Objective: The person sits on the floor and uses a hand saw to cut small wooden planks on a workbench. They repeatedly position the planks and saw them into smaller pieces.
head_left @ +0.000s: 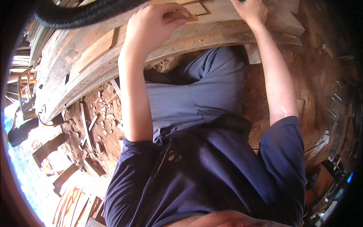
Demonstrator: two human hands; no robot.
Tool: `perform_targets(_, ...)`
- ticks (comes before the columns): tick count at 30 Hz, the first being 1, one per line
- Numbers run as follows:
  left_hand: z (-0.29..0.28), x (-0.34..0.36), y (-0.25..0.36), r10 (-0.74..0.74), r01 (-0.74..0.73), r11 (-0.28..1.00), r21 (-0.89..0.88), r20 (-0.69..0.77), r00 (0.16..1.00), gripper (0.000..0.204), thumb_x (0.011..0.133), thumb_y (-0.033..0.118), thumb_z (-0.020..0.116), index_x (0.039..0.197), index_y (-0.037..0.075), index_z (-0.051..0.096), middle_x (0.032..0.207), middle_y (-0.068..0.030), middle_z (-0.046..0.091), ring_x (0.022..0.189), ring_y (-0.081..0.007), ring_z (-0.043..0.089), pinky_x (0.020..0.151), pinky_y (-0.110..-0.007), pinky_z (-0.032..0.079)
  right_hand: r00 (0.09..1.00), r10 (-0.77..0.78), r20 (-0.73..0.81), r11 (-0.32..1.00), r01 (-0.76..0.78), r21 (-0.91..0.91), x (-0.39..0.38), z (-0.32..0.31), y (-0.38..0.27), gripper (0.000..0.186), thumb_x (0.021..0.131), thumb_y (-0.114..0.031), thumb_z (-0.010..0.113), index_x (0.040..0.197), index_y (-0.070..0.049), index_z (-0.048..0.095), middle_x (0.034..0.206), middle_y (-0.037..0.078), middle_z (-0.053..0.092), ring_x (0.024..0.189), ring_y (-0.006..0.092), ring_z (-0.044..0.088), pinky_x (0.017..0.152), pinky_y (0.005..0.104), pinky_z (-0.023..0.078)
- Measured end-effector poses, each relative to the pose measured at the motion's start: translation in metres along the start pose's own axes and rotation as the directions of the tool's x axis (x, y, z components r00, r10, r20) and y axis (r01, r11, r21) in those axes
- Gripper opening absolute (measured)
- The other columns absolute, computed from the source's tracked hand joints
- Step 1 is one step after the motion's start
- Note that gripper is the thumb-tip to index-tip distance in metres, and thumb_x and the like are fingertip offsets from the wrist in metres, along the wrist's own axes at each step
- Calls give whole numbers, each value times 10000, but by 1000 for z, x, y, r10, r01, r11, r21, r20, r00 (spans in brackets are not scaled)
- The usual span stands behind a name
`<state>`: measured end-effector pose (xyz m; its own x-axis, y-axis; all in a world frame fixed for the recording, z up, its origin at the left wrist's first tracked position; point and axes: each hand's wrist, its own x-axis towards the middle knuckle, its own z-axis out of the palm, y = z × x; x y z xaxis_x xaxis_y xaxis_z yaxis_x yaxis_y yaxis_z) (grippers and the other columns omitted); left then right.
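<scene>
My left hand (151, 26) is over the wooden workbench (215, 32), its fingers and thumb closed on the end of a small flat piece of wood (192, 17). Another thin wood piece (196, 8) lies just beyond those fingertips. At the top edge of the view, my right hand (252, 10) is bent round something of which only a dark green bit shows; the rest is cut off by the picture's rim.
A flat board (94, 51) lies on the bench to the left. Wood offcuts (107, 121) and strips litter the earthen floor on the left. Thin wood strips (72, 206) are piled at the lower left. A black braided cord (79, 17) crosses the upper left, close to the camera.
</scene>
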<state>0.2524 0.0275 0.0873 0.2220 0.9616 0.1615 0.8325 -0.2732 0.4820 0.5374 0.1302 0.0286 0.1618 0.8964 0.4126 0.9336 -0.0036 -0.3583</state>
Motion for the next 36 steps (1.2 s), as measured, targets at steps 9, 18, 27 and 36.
perform_targets(9,-8,-64,10,-218,-69,760,-646,-353,910,198,955,161,816,1075,13,763,965,-83,792,871,-136,742,801,-292,581,996,-42,-76,998,45,38,-4,4,-2,596,890,-697,681,979,-127,833,865,202,769,865,421,751,776,527,580)
perform_targets(18,1,-88,19,-142,-115,643,-757,-266,953,310,907,121,878,1167,10,751,1029,-71,781,945,-99,711,841,-251,572,994,-42,-101,999,41,-11,-2,9,5,597,902,-694,672,952,-121,832,858,186,773,855,408,754,765,527,578)
perform_targets(27,-19,-90,-27,-278,-101,825,-556,-555,784,224,932,72,817,1153,48,782,1087,-54,806,954,-125,740,892,-282,578,993,-38,-116,998,44,49,-1,12,5,520,915,-630,686,949,-131,832,862,165,778,847,395,759,755,511,585)
perform_targets(36,-13,-46,-61,9,46,987,152,-344,939,190,887,221,797,1075,225,830,991,8,789,1015,-268,711,957,-428,520,998,-33,57,995,39,-97,16,29,36,859,865,-894,508,1143,-143,820,952,171,795,967,374,769,830,478,599)
